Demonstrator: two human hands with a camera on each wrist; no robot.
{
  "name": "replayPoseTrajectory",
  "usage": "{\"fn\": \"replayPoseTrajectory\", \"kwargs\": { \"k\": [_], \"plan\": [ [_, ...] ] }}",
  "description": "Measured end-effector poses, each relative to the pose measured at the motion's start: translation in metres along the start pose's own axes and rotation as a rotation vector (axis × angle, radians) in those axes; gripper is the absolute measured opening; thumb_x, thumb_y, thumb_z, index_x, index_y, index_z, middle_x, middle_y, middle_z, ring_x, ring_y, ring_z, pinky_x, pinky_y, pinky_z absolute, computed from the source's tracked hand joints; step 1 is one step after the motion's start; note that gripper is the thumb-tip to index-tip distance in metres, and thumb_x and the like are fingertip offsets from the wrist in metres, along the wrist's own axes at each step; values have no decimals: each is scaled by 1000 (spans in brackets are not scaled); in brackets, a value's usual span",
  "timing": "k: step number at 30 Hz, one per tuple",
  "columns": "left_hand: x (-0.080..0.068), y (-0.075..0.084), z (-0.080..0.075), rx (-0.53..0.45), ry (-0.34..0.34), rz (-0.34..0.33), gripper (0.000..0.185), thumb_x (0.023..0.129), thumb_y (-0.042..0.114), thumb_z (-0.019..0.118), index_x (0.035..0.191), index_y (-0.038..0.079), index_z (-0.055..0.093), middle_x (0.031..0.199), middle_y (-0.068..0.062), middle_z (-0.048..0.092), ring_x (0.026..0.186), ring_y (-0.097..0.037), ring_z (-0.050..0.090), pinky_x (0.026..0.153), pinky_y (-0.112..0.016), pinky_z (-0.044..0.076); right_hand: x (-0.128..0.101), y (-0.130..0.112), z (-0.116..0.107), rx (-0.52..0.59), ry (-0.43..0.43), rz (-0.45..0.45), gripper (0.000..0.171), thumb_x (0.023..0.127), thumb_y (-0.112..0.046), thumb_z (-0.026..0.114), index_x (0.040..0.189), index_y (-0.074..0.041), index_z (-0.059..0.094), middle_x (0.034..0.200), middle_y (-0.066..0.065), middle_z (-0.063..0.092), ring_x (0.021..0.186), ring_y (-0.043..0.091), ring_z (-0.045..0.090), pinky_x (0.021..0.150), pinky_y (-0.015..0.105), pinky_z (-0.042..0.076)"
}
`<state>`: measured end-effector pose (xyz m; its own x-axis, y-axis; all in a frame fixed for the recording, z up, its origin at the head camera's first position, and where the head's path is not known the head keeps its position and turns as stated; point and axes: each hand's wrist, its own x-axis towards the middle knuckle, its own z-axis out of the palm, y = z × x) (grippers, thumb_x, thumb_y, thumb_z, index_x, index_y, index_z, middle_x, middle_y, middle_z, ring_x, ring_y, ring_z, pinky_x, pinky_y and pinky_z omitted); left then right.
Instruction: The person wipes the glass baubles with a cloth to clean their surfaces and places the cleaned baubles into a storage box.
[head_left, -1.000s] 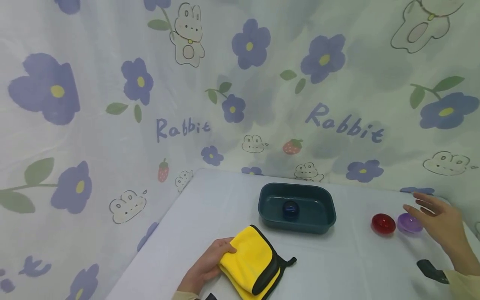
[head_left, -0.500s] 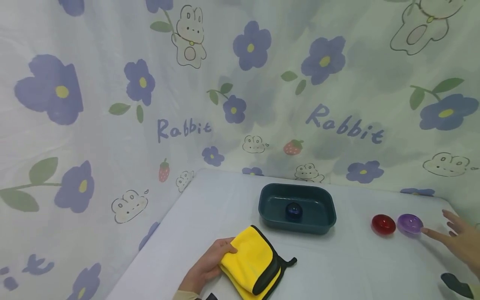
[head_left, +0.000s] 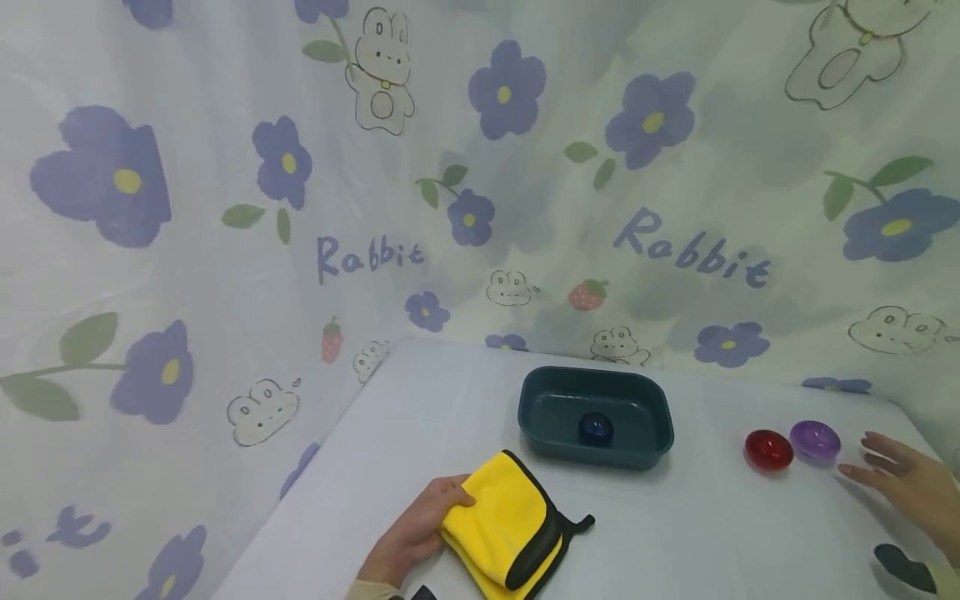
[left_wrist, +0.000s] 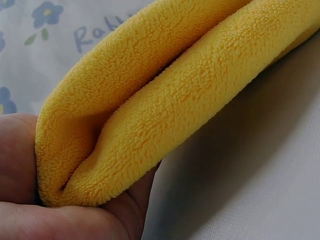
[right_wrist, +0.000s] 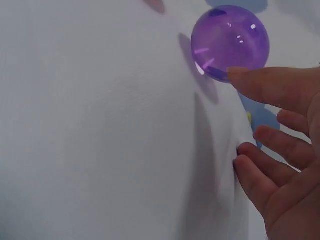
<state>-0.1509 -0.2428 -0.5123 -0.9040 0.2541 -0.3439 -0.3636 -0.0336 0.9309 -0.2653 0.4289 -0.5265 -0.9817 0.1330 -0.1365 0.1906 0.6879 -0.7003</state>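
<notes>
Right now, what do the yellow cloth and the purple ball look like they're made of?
The yellow cloth looks like plush microfibre or fleece: a dense, nubby matt pile, soft folds, with a dark trim edge in the head view. The purple ball looks like clear tinted glass or hard plastic: see-through, glossy, with sharp bright highlights. Which of the two, the pictures cannot settle.

Left hand: wrist cut off by bottom edge of head view; fingers hidden under folded yellow fleece cloth with black trim. Right hand: forearm runs off lower right corner. Small dark blue ball inside dark teal rectangular plastic tub: too small for surface detail. Right wrist view: translucent purple ball, lower edge hidden behind fingertip.
</notes>
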Motion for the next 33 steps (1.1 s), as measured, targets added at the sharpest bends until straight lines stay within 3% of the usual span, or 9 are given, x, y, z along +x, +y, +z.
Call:
{"fn": "replayPoseTrajectory", "kwargs": {
  "k": [6, 13, 18, 21, 25, 29, 33],
  "plan": [
    [-3, 3, -1, -5, 8, 6, 62, 93, 17, 58, 149, -9, 47, 124, -9, 73, 104, -15, 71, 91, -32, 60, 18, -13, 3, -27, -65, -129, 111, 97, -54, 64, 160, 6, -4, 160, 44, 5, 139, 71, 19, 100, 76, 38],
    [-5, -1, 2, 3, 33, -10, 62, 93, 17, 59, 148, -9, 48, 124, -9, 73, 103, -15, 71, 90, -31, 60, 14, -34, 12, -99, -40, -174, 106, 93, -48, 73, 157, 13, 15, 154, 47, 22, 130, 70, 35, 96, 62, 47],
    [-5, -1, 4, 1, 32, -11, 62, 93, 17, 59, 148, -8, 48, 123, -9, 73, 103, -15, 71, 90, -32, 60, 12, -35, 19, -63, 24, -108, 107, 90, -56, 72, 156, 12, 23, 154, 46, 25, 130, 70, 37, 99, 65, 46],
    [-5, 0, 4, 1, 29, -14, 61, 93, 18, 59, 147, -7, 50, 123, -9, 73, 102, -15, 71, 90, -32, 60, 12, -31, 19, -19, 13, -40, 111, 89, -61, 71, 159, 8, 19, 158, 43, 18, 134, 69, 33, 102, 72, 40],
    [-5, 3, 5, 0, 18, -15, 60, 93, 19, 59, 147, -6, 51, 123, -9, 73, 102, -15, 71, 90, -32, 60, 6, -31, 16, 11, 7, 29, 111, 89, -63, 70, 159, 5, 18, 159, 42, 18, 136, 68, 33, 104, 70, 40],
    [-9, 11, 5, 12, -15, 5, 60, 95, 19, 56, 149, -7, 49, 125, -10, 72, 101, -16, 71, 89, -32, 61, -8, -49, 10, 71, 48, 78, 106, 91, -60, 69, 160, 3, 19, 161, 41, 18, 140, 66, 30, 106, 70, 39],
    [-15, 31, 7, 63, -57, 54, 59, 97, 19, 55, 149, -6, 47, 119, -9, 72, 94, -15, 71, 85, -30, 61, -28, -81, -1, 108, 110, 75, 98, 95, -58, 64, 161, 0, 20, 163, 38, 15, 148, 62, 18, 108, 77, 32]
  ]
}}
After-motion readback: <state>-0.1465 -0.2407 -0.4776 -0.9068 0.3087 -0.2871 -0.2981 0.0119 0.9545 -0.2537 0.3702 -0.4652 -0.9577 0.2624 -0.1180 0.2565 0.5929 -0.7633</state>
